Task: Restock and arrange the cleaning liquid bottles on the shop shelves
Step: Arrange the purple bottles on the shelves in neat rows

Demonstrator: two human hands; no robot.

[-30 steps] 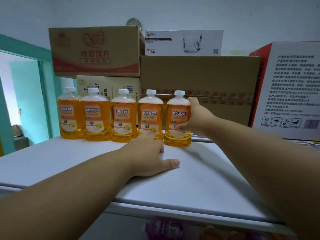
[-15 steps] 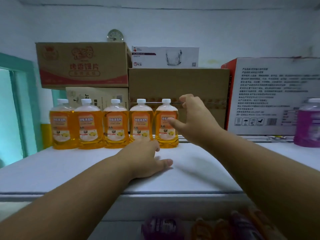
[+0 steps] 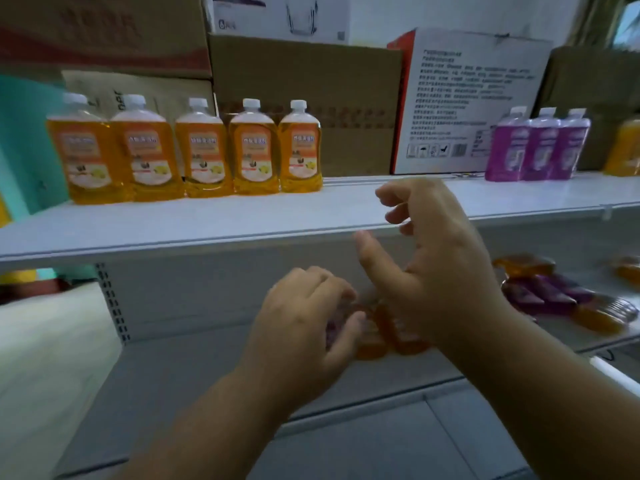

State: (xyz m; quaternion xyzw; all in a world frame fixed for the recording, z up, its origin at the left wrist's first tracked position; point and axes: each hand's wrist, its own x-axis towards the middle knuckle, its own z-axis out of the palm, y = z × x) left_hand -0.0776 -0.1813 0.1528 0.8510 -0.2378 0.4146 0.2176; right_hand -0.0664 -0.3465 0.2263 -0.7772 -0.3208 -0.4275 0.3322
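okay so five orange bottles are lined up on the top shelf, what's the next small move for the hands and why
Probably close the left hand on a lying bottle on the lower shelf and lift it. Both hands are down there, the right hand hangs open, and the top shelf has bare space right of the orange row.

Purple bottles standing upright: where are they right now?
Head view: the three purple bottles stand on the top shelf, right side, against the white printed box.
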